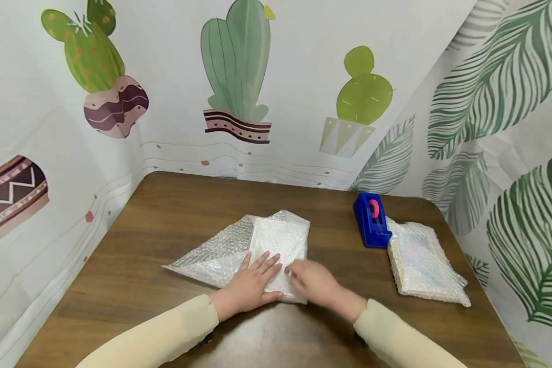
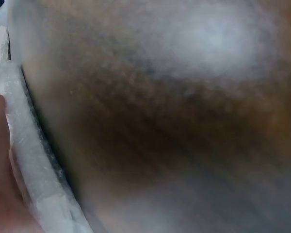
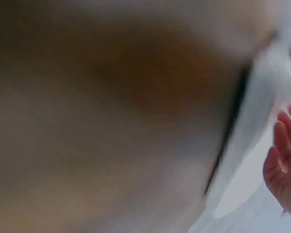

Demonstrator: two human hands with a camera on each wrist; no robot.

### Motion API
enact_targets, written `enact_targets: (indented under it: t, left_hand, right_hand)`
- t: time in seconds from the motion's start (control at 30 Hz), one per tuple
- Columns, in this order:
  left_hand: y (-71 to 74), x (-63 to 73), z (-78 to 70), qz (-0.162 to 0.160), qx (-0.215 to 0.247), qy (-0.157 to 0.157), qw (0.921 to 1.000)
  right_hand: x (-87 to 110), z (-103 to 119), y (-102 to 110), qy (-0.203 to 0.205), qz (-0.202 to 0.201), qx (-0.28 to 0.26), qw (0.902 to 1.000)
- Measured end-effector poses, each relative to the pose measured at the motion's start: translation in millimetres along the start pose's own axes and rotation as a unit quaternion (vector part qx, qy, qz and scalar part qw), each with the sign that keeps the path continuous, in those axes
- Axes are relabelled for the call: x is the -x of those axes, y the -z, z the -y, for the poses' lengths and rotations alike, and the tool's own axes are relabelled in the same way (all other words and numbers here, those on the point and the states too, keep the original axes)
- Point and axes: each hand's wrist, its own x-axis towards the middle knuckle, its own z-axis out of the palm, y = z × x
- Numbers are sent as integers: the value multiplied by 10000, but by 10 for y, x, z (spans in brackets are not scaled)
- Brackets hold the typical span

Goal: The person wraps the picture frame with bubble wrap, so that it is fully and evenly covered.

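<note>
On my feed, the coloured print inside the wrapped packet (image 1: 418, 260), lying right beside the blue tape dispenser (image 1: 372, 222), is too hazy for me to read. The white parcel (image 1: 282, 235) lies mid-table (image 1: 179, 204) on bubble wrap (image 1: 216, 248) that flares out leftward, and I see the left hand (image 1: 252, 286) palm down on it, fingers straight and spread, gripping nothing. Opposite, the right hand (image 1: 315, 281) bends its fingers over the parcel's right side; whether they pinch the wrap, I cannot tell.
</note>
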Motion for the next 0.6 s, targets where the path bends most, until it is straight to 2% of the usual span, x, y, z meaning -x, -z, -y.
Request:
enact_targets:
  t: [0.07, 0.13, 0.23, 0.3, 0.37, 0.6]
  left_hand:
    - [-2, -10, 12, 50, 13, 25, 10000]
    - [-13, -20, 16, 91, 44, 22, 9999]
    - [-33, -25, 8, 121, 56, -39, 9999]
    - [-41, -18, 4, 134, 31, -71, 9999]
    - [-41, -9, 5, 137, -22, -72, 9999]
    - [-14, -8, 35, 107, -81, 7, 9999]
  right_hand:
    - [-203, -194, 26, -824, -374, -677, 9936]
    - [-391, -404, 38, -1663, -477, -1072, 9791]
    - [-592, -686, 29, -2572, -53, -1489, 9548]
    - [-674, -813, 24, -2821, 325, -1862, 9406]
    - [-732, -905, 16, -2897, 470, -2262, 9288]
    - [-797, -1105, 15, -2678, 322, -3257, 9062]
